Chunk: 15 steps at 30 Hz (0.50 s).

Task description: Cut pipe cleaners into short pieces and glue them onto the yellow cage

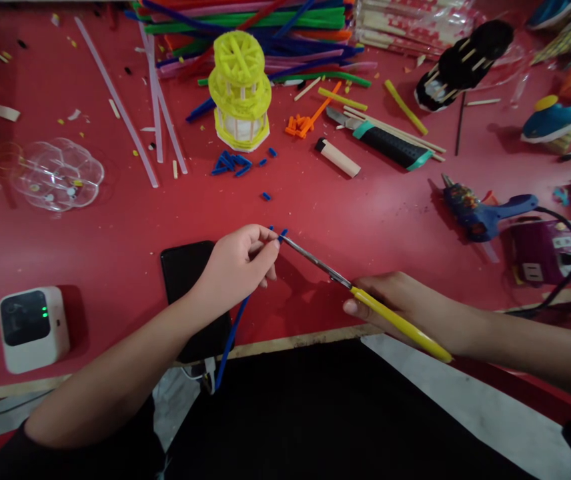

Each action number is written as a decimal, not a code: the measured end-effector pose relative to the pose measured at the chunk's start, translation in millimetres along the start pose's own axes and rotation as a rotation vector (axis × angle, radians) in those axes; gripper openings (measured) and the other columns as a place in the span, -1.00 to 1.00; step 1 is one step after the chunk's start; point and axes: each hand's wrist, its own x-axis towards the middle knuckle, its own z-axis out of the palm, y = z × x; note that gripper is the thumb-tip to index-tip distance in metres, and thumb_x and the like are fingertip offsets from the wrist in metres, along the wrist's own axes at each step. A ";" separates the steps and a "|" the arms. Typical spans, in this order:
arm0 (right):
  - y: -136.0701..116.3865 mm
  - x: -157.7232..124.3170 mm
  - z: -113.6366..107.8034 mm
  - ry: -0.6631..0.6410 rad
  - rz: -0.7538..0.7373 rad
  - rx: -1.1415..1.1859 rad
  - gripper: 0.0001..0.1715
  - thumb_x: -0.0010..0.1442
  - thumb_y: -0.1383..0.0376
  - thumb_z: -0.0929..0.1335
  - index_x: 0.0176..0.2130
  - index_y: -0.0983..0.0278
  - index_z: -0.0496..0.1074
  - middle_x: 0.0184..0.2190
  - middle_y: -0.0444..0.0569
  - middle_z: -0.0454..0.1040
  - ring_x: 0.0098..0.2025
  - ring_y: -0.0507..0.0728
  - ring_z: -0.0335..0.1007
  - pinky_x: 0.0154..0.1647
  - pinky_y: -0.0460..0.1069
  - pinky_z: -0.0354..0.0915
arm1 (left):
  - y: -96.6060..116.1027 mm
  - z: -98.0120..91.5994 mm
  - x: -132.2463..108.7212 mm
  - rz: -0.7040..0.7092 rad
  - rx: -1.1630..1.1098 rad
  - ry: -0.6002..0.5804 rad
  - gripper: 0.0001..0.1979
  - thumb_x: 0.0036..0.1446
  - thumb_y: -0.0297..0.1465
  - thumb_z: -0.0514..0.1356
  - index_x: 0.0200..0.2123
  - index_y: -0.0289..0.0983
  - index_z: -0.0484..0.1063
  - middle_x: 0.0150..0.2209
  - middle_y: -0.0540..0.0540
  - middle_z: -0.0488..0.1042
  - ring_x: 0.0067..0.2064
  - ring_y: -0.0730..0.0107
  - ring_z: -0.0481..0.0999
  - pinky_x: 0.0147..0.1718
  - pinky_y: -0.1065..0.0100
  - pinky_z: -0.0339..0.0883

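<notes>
One scissors (pixel 390 316), one glue gun (pixel 475 213), one phone (pixel 185 273).

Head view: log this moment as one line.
left hand: blue stem | right hand: yellow scissors | blades: at stem tip | surface: red table

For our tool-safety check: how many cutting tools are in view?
2. The scissors are in the right hand, blades at the blue stick the left hand holds. A knife lies farther back, right of the orange bits. Others may be hidden.
</notes>
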 end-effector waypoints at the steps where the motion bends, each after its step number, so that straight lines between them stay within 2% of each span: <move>1: 0.7 0.3 0.6 0.006 0.002 0.000 -0.21 0.22 -0.39 0.13 -0.53 0.20 0.22 -0.61 -0.17 0.19 -0.57 -0.01 0.04 -0.58 -0.05 0.04 | 0.1 0.1 -0.1 0.003 -0.005 0.001 -0.91 0.26 -0.36 0.13 -0.25 -0.25 0.39 -0.61 0.10 0.47 -0.62 0.54 0.47 -0.61 0.53 0.37; 10: -4.5 -1.4 0.4 -0.009 0.036 0.173 -0.23 0.19 -0.39 0.19 -0.57 0.18 0.08 -0.59 -0.22 0.02 -0.55 -0.02 -0.06 -0.59 -0.07 0.00 | -1.2 -0.4 0.3 -0.010 -0.019 0.006 -0.92 0.23 -0.42 0.14 -0.35 -0.25 0.38 -0.61 0.09 0.48 -0.64 0.59 0.45 -0.65 0.58 0.30; 15: -5.1 -1.0 1.1 0.000 0.036 0.222 -0.24 0.18 -0.38 0.21 -0.55 0.18 0.07 -0.58 -0.23 0.00 -0.54 -0.02 -0.07 -0.57 -0.06 0.00 | -1.2 -1.1 0.9 -0.014 -0.006 -0.001 -0.91 0.22 -0.42 0.15 -0.36 -0.24 0.37 -0.60 0.09 0.49 -0.63 0.58 0.47 -0.64 0.57 0.32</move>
